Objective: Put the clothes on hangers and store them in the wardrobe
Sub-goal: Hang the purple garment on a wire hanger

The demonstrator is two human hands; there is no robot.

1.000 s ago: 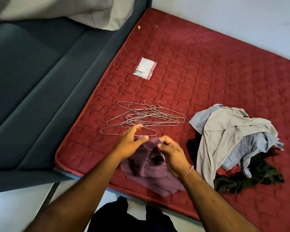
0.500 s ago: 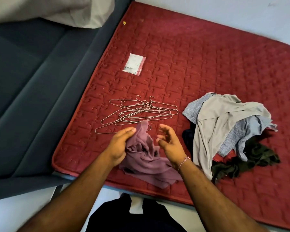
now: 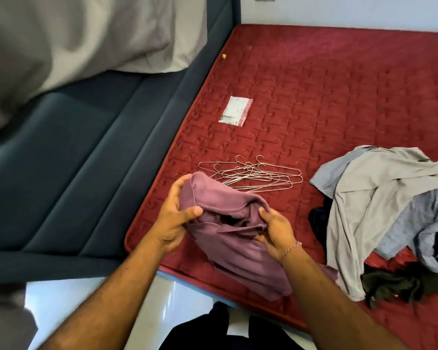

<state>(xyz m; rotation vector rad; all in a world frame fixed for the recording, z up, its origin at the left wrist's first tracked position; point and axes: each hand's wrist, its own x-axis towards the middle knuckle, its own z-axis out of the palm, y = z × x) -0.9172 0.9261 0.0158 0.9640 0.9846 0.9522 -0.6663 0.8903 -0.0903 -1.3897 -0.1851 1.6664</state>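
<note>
Red quilted mattress (image 3: 339, 97) carries all items. Crumpled mauve fabric garment (image 3: 228, 223) is held just above its near edge: left hand (image 3: 172, 218) is clamped on one bunched side, right hand (image 3: 276, 228) is pinched on the collar fold. Step judged: opening the neck. Next, one thin wire hanger (image 3: 258, 175) is needed from the pile just behind. Unsorted clothes heap (image 3: 379, 210) is left untouched.

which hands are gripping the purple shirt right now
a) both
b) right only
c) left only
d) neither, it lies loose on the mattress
a: the left hand clasps one side of the purple shirt and the right hand pinches the other side near the collar opening.
</note>
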